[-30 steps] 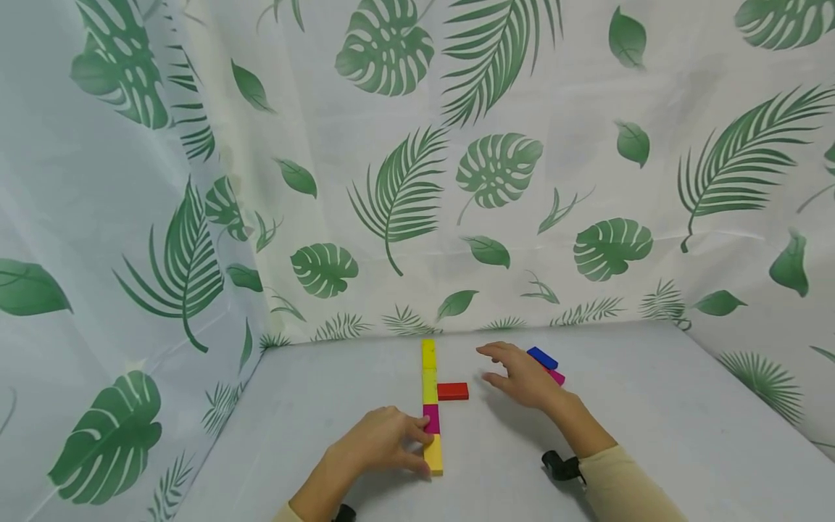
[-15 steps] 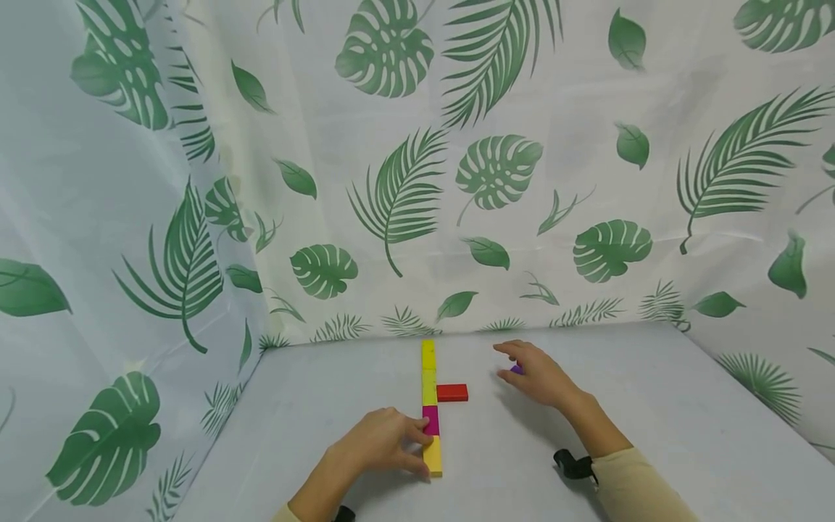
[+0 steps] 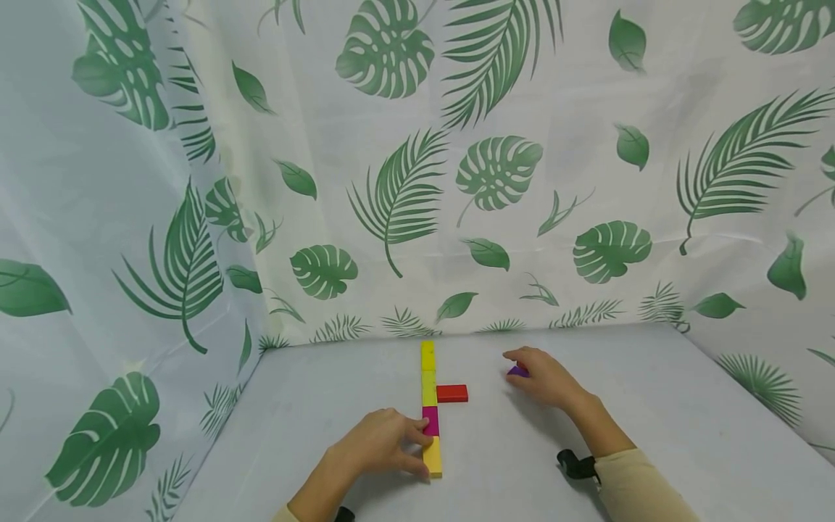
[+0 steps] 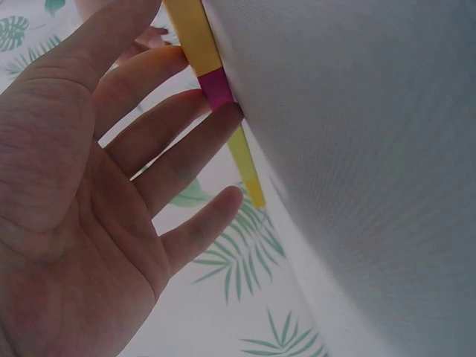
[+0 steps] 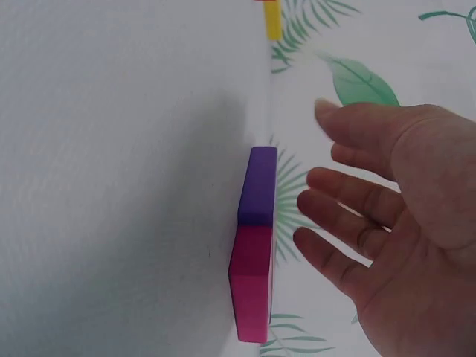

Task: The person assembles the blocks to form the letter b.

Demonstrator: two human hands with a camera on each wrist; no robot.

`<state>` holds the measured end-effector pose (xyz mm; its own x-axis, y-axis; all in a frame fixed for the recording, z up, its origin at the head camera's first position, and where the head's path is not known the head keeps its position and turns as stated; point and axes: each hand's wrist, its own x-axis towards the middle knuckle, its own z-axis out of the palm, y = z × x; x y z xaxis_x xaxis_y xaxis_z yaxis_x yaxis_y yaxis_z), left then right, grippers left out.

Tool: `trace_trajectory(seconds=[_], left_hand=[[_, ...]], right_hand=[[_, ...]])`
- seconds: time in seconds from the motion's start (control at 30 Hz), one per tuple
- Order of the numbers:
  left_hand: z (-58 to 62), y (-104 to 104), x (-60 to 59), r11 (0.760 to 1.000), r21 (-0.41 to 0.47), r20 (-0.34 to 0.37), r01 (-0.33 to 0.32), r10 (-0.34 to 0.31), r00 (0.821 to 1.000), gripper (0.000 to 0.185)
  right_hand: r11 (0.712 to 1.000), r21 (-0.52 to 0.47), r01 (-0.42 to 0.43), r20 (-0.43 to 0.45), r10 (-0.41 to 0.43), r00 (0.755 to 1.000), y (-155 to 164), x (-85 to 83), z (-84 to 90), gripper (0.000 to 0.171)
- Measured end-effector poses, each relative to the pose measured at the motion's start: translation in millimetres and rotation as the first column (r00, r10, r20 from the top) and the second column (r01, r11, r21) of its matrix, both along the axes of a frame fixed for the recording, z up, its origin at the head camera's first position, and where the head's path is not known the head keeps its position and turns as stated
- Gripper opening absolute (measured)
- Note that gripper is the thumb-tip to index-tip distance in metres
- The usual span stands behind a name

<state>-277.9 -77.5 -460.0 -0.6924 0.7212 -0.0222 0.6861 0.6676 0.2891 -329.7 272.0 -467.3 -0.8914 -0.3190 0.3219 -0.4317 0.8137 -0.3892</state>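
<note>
A straight row of flat blocks (image 3: 430, 406) lies on the grey table: yellow, yellow-green, magenta, yellow. A red block (image 3: 452, 393) lies against its right side. My left hand (image 3: 381, 444) rests beside the near end. Its straight fingers (image 4: 160, 111) touch the magenta block (image 4: 217, 88) and the yellow block (image 4: 195, 37) next to it. My right hand (image 3: 544, 377) hovers with relaxed fingers over a purple block (image 3: 517, 371) and hides most of it. In the right wrist view the purple block (image 5: 260, 195) lies end to end with a magenta block (image 5: 253, 282), a small gap from the fingers (image 5: 349, 223).
A white cloth with green leaves (image 3: 404, 188) closes in the table at the back and on both sides. Bare grey table (image 3: 652, 406) stretches to the right of my right hand, and more to the left of the row.
My right hand has moved right and a little farther back, and now covers the purple and magenta blocks that showed behind it. The left hand and the row have not moved.
</note>
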Motion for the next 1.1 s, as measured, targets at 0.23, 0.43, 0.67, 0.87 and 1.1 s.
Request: trace_trajectory(seconds=[0.23, 0.43, 0.67, 0.87, 1.1], left_hand=[[-0.5, 0.2, -0.7, 1.0, 0.0, -0.005, 0.002, -0.002, 1.0, 0.054], [1.2, 0.5, -0.5, 1.0, 0.001, -0.005, 0.002, -0.002, 1.0, 0.055], [2.2, 0.9, 1.0, 1.0, -0.008, 0.006, -0.001, 0.001, 1.0, 0.055], [1.7, 0.6, 0.9, 1.0, -0.014, -0.002, 0.002, -0.002, 1.0, 0.055], [1.0, 0.7, 0.5, 1.0, -0.009, 0.005, -0.001, 0.001, 1.0, 0.055]], right_hand=[[0.999, 0.041, 0.013, -0.013, -0.012, 1.0, 4.7, -2.3, -2.6, 0.041], [0.997, 0.063, 0.038, 0.012, -0.039, 0.999, 6.0, -2.7, -3.9, 0.039], [0.997, 0.065, 0.042, 0.039, -0.045, 0.998, 4.8, -1.6, -4.3, 0.034], [0.997, 0.063, 0.054, 0.047, -0.057, 0.997, 3.3, -3.1, -6.8, 0.028], [0.999, 0.048, 0.005, 0.045, -0.007, 0.999, -0.2, -3.5, -8.9, 0.023]])
